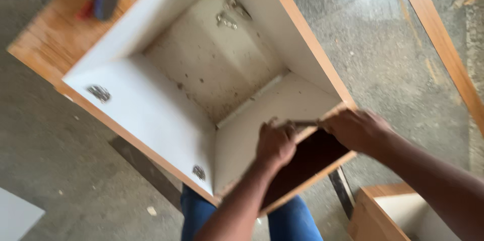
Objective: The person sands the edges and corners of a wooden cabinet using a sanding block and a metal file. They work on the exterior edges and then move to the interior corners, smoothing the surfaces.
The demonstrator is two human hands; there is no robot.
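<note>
White cabinet box [151, 105]: left hand [275, 145] and right hand [355, 129] fingers clamp its near edge panel [307, 158], mid-fitting; needs steady alignment.

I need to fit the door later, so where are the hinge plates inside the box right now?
In the head view, two metal hinge plates sit on the white left inner wall of the cabinet box, near its front edge, left of the left hand.

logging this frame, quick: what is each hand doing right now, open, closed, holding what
Left hand: closed around a thin dark tool at the cabinet box edge.
Right hand: curled over the box's corner; grip cannot be told.
</note>
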